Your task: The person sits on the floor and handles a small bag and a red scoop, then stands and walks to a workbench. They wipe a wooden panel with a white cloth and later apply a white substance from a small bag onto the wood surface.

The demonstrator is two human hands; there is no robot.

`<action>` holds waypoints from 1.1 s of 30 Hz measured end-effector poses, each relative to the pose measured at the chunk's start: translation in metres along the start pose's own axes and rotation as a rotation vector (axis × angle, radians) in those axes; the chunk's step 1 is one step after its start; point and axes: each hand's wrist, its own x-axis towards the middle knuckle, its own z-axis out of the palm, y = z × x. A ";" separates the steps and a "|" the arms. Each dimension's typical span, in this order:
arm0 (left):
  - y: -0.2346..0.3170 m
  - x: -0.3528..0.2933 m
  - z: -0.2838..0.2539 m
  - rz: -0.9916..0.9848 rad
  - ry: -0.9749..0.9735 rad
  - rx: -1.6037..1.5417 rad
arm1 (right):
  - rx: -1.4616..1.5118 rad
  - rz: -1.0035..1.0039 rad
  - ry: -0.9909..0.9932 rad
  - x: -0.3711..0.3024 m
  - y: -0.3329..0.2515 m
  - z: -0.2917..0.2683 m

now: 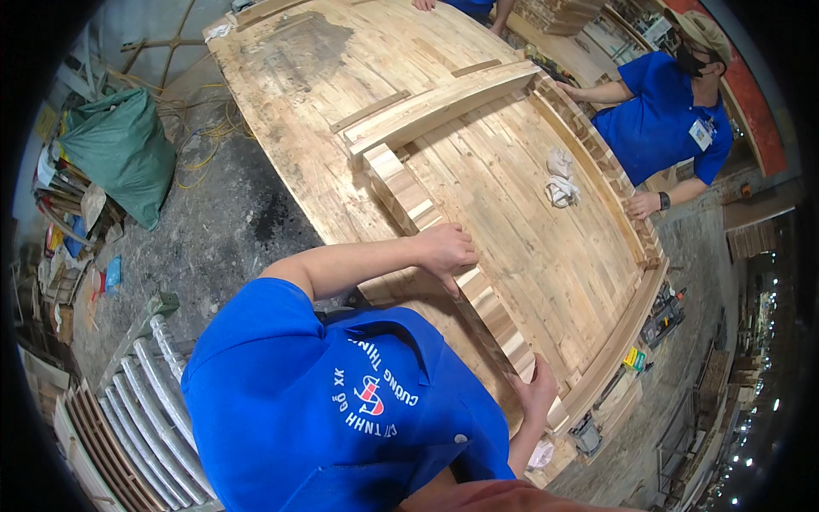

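Observation:
A rectangular frame of thick laminated wooden beams lies on a wide wooden panel (520, 247). My left hand (445, 254) is closed over the near beam (496, 317), around the middle of its length, fingers across the top face. Farther along the same beam, close to its right end, my right hand (536, 391) grips it with the thumb on the near side. The cross beam (444, 107) meets its left end. Across the frame, a co-worker's hands (641, 205) rest on the far beam (589, 141).
Crumpled white cloths (560, 189) lie inside the frame. A co-worker in blue (657, 111) stands at the far right; another person's hand shows at the top edge. Clamps (665, 316) sit along the panel's right edge. Left are a green sack (124, 154), yellow cords and wrapped tubes (153, 418).

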 end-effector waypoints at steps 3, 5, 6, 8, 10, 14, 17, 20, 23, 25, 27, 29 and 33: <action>-0.004 -0.003 0.001 0.008 0.039 0.010 | -0.020 -0.020 -0.002 0.007 -0.007 -0.002; -0.007 -0.006 0.002 0.015 0.075 0.017 | -0.028 -0.029 -0.013 0.010 -0.010 -0.002; -0.008 -0.008 0.003 0.018 0.089 0.019 | -0.029 -0.028 -0.023 0.011 -0.010 -0.001; -0.009 -0.008 0.002 0.018 0.094 0.016 | -0.035 -0.020 -0.039 0.013 -0.009 0.000; -0.007 -0.004 0.003 0.020 0.069 0.004 | -0.040 0.001 -0.048 0.009 -0.003 0.002; -0.010 0.017 0.007 0.077 0.083 0.007 | -0.070 -0.036 0.003 0.003 0.015 0.009; -0.012 0.009 0.014 0.038 0.087 -0.028 | 0.005 -0.032 -0.015 0.009 0.011 0.005; -0.009 -0.003 0.003 -0.030 0.109 0.008 | 0.036 -0.096 0.030 0.019 -0.002 0.000; -0.002 0.018 0.003 0.008 0.128 0.061 | 0.007 -0.050 -0.029 0.025 0.020 -0.002; -0.004 0.023 0.004 0.030 0.116 0.075 | -0.013 -0.041 -0.065 0.027 0.020 -0.004; -0.003 0.024 0.005 0.012 0.103 0.090 | 0.049 -0.020 -0.060 0.029 0.027 0.002; -0.004 0.022 0.007 0.014 0.094 0.080 | 0.071 -0.035 -0.056 0.028 0.031 0.004; 0.003 0.019 0.011 0.025 0.090 0.129 | 0.037 -0.091 0.029 0.018 0.036 0.009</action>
